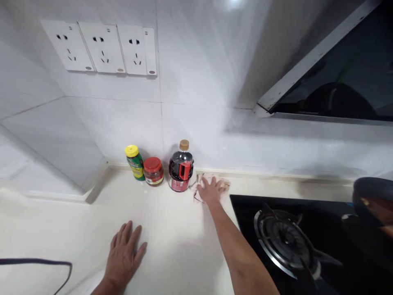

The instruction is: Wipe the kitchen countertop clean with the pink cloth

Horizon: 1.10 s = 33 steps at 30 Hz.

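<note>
My right hand (211,190) presses a pinkish-white cloth (225,186) with dark stains onto the pale countertop, close to the wall. Its fingers are spread and bent over the cloth. Just left of the cloth stands a clear bottle of dark sauce (181,168) with a brown cap and a red handle. My left hand (123,250) lies palm down on the countertop (172,246), fingers stretched and nothing in them. Beside the bottle are a red-lidded jar (153,172) and a green bottle with a yellow cap (135,162).
A black gas stove (245,209) with a burner (287,237) lies right of my right forearm. A dark pan (368,196) sits at the far right. The range hood (322,82) overhangs the stove. Wall sockets (104,49) are upper left; a black cable (37,260) crosses the lower left.
</note>
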{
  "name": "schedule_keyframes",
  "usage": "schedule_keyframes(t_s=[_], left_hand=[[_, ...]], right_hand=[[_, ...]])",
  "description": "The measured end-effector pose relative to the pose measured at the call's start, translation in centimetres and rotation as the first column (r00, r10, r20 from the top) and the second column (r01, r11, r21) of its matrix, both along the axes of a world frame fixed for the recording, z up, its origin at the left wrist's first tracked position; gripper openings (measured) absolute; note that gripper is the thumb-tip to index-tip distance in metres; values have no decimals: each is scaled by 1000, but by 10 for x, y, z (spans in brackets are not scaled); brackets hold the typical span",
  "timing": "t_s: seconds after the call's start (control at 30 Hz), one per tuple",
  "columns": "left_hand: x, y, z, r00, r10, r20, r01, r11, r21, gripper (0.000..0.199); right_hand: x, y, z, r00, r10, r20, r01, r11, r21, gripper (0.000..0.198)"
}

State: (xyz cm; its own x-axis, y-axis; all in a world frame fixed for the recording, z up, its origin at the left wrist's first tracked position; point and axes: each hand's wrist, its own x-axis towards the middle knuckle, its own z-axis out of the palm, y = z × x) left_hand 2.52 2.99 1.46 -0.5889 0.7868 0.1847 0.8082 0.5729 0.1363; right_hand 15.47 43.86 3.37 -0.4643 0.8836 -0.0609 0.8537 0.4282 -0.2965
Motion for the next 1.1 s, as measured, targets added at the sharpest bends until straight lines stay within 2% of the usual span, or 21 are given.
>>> schedule_keyframes(t_s=[0.17, 0.33, 0.43, 0.53, 0.63, 0.73, 0.8, 0.87, 0.97, 1.03, 1.1], left_hand=[[-1, 1, 0, 1000, 8, 0, -8, 1000, -18, 59], [-2, 2, 0, 1000, 15, -4, -15, 999, -36, 59], [-3, 2, 0, 1000, 17, 5, -17, 999, -42, 60], [-5, 3, -3, 1000, 17, -4, -17, 999, -38, 61], [-6, 4, -5, 1000, 13, -15, -13, 999, -38, 62], [-6, 4, -6, 999, 25, -23, -26, 998, -52, 62], [-6, 4, -5, 999, 30, -32, -32, 998, -60, 63], [-5, 5, -3, 999, 28, -37, -31, 997, -66, 64], [-5, 5, -1, 999, 20, -41, -22, 997, -70, 65], [-5, 6, -1, 999, 15, -45, -18, 998, -68, 65], [-5, 7, -1, 999, 18, -45, -21, 997, -68, 66]], right_hand=[[4, -54, 0, 966, 236, -107, -231, 971, 56, 43], [54, -128, -6, 869, 441, -224, -409, 896, 175, 30], [85, -147, -11, 819, 507, -268, -458, 860, 225, 33], [103, -117, -6, 857, 419, -300, -347, 899, 266, 34], [115, -49, 9, 927, 200, -317, -107, 951, 289, 31], [129, 14, 19, 954, -56, -293, 140, 951, 274, 31], [135, 38, 17, 953, -183, -242, 243, 939, 245, 33], [136, 46, 10, 952, -247, -182, 284, 933, 220, 38], [129, 36, -2, 950, -285, -127, 307, 927, 214, 48], [125, 20, -7, 958, -262, -118, 283, 932, 227, 53], [125, -1, -11, 975, -185, -124, 211, 946, 247, 51]])
